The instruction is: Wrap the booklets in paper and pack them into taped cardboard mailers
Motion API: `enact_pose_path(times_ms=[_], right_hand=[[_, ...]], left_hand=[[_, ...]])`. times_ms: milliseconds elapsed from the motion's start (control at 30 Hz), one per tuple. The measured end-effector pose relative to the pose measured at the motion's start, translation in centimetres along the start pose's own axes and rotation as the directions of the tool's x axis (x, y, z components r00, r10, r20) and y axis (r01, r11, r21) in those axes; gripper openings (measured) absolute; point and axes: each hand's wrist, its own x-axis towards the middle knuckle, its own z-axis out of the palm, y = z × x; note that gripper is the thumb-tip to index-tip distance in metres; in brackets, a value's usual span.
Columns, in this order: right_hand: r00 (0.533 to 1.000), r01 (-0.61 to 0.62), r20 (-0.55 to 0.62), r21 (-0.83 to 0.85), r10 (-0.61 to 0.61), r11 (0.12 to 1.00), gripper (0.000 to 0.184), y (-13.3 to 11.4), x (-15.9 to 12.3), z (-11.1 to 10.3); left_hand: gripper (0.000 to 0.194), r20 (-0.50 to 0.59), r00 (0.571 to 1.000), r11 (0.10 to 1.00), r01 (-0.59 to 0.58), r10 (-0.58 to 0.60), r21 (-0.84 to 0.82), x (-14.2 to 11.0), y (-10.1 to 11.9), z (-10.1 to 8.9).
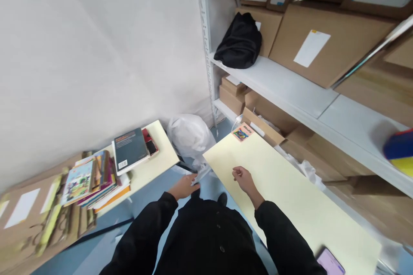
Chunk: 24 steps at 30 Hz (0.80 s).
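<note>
In the head view, the bare left hand [185,186], in a black sleeve, is at 7 o'clock from the centre, fingers spread apart and nothing visible in its grip. A crumpled, translucent white plastic bag [190,137] sits on the floor at 12 o'clock from it. At 10 o'clock lies a dark grey paperback book [130,148] with a white barcode; at 9 o'clock, a stack of colourful thin books [77,180].

The bare right hand [244,179] is at 5 o'clock from the centre, over a long pale-yellow tabletop [300,206]. Its fingers curl loosely inward (I cannot tell whether they close on anything). Straight up at 12 o'clock from it, apart from the fingers, a small pink-edged square card [242,132] lies near the table's far end. A lilac-screened phone [331,262] rests at 4 o'clock.
</note>
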Motion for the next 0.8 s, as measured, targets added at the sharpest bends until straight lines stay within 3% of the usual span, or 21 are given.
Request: enact_pose_path(times_ms=[167,333,500,667,800], right_hand=[[0.995,0.024,0.095,-0.078,-0.016,0.997,0.03,-0.7,0.3,1.9],[0.989,0.017,0.146,-0.043,-0.01,0.999,0.031,-1.2,1.1,4.4],[0.984,0.012,0.176,-0.093,0.005,0.996,0.025,-1.3,2.6,6.4],[1.0,-0.027,0.009,-0.095,0.028,0.995,0.028,-2.4,3.5,7.8],[0.981,-0.006,-0.194,-0.041,-0.002,0.999,0.031,-4.5,3.1,6.7]], left_hand=[[0.057,-0.03,0.999,0.998,0.041,-0.042,-0.041,-1.3,-1.5,0.1],[0.054,-0.076,0.995,0.996,0.055,-0.06,-0.076,-1.9,-3.4,-0.1],[0.046,-0.104,0.994,0.996,0.026,-0.035,-0.087,-1.7,-5.7,-1.3],[0.01,-0.046,0.998,0.998,-0.039,0.041,0.045,0.8,-7.3,-3.7],[0.036,0.075,0.985,0.985,-0.163,0.158,0.059,4.7,-7.0,-5.5]])
